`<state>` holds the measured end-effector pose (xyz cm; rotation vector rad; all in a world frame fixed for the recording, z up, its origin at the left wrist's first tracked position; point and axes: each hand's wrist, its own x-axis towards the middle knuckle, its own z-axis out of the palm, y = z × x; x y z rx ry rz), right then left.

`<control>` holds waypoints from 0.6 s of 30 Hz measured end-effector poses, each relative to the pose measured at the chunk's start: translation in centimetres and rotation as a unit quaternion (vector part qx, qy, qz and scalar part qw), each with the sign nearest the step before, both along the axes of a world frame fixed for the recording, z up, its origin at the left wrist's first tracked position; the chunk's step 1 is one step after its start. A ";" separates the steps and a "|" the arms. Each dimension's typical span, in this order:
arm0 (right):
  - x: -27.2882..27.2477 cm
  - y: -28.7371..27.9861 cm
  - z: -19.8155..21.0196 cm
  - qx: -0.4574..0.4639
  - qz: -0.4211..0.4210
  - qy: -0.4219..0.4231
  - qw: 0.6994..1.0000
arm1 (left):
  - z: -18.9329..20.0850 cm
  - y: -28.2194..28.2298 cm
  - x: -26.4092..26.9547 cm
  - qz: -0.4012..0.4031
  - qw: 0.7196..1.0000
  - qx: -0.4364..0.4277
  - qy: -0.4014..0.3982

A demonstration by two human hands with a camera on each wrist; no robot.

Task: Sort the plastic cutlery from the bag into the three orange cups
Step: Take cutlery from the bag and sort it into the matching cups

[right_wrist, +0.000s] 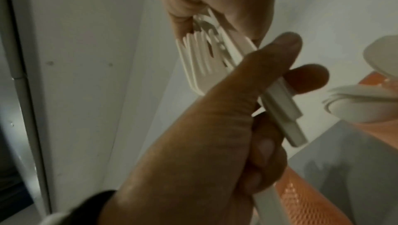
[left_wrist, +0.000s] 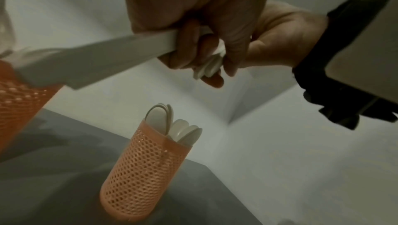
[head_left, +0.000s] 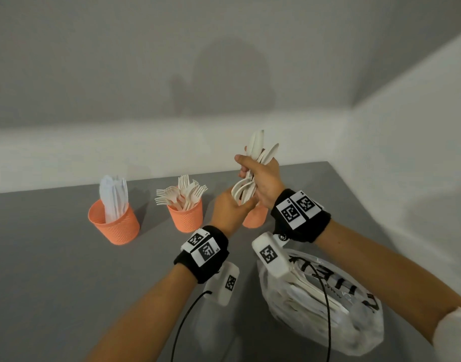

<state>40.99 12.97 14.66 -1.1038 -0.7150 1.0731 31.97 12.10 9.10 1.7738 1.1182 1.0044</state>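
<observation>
My right hand grips a mixed bundle of white plastic cutlery upright above the table. My left hand pinches the bundle's lower end, where spoon bowls show. In the right wrist view the left hand's thumb and fingers clamp flat handles below fork tines. Three orange mesh cups stand in a row: a knife cup, a fork cup and a spoon cup, which the hands mostly hide in the head view. The plastic bag lies near me on the right with cutlery inside.
The grey table meets white walls at the back and on the right, with its corner just behind the spoon cup. A black cable hangs from my left wrist over the front of the table.
</observation>
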 end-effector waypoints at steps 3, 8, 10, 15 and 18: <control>0.9 0.6 1.2 0.023 -0.043 0.000 0.999 | 0.0 0.7 0.7 -0.005 1.000 0.007 0.006; 2.2 1.4 1.8 0.035 -0.084 -0.022 0.996 | 0.4 1.1 2.0 -0.029 1.000 -0.001 0.010; 2.9 1.8 1.7 0.044 -0.096 -0.059 0.993 | 0.4 1.1 1.7 -0.001 1.000 0.009 -0.014; 4.4 2.6 0.5 0.066 -0.107 -0.122 0.985 | 0.8 3.2 -2.4 0.231 0.955 -0.038 -0.179; 4.4 3.2 -0.6 0.058 -0.098 -0.126 0.986 | 1.5 5.6 -5.9 0.323 0.905 -0.057 -0.269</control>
